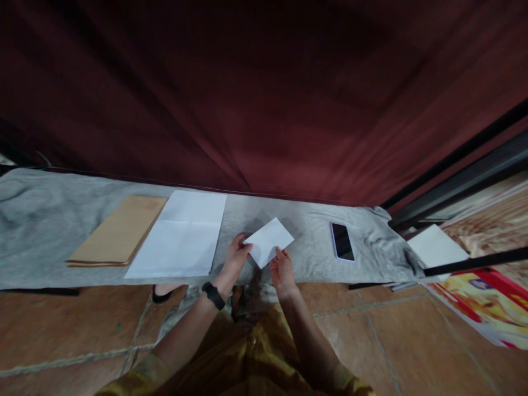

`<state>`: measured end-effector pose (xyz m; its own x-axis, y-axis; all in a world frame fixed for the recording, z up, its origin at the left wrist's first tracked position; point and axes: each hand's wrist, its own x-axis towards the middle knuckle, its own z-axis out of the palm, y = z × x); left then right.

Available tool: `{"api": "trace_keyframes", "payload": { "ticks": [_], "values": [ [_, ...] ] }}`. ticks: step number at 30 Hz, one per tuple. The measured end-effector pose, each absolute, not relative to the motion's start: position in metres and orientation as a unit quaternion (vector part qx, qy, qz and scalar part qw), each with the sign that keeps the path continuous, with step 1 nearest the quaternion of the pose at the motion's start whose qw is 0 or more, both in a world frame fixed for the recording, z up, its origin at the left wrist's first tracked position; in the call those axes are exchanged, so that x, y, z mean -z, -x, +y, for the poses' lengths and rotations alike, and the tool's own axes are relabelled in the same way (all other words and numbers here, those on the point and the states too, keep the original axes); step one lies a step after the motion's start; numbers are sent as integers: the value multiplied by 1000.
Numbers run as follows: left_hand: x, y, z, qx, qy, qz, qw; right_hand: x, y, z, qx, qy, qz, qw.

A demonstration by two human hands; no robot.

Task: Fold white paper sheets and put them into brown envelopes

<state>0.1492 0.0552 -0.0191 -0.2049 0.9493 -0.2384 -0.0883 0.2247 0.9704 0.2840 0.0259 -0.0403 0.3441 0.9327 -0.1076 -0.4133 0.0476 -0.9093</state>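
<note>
Between my two hands is a small white sheet of paper (270,242), perhaps folded, held at a slant above the grey cloth. My left hand (236,256) pinches its left corner, with a dark band on that wrist. The lower right edge is gripped by my right hand (282,267), thumb on top and fingers beneath. Just left of my hands lie large white sheets (177,236) with a crease across them. Brown paper envelopes or folders (121,231) are stacked beyond those, partly tucked beside the sheets.
A phone (342,242) with a dark screen lies right of my hands on the grey cloth (313,220). A dark red curtain (264,110) hangs behind. Black metal bars (462,170) and a red and yellow box (487,302) are at the right, above a tiled floor (396,330).
</note>
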Motion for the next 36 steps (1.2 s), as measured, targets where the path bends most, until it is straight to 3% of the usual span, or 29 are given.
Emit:
{"api": "trace_keyframes", "payload": {
  "ticks": [5, 8, 13, 18, 21, 36],
  "values": [
    [18, -140, 67, -467, -411, 614, 486, 45, -296, 21, -533, 478, -217, 664],
    [14, -131, 75, -404, -497, 632, 436, 48, -311, 17, -423, 580, -264, 644],
    [10, -124, 86, -278, -627, 645, 337, 42, -316, 11, -170, 650, -568, 476],
    [15, -127, 90, -274, -643, 639, 321, 35, -291, 14, -65, 604, -745, 276],
    [18, -128, 89, -294, -635, 639, 320, 37, -282, 15, -35, 615, -759, 210],
    [33, -138, 69, -369, -658, 614, 231, 42, -277, 15, -6, 627, -758, 179]
  ]
}}
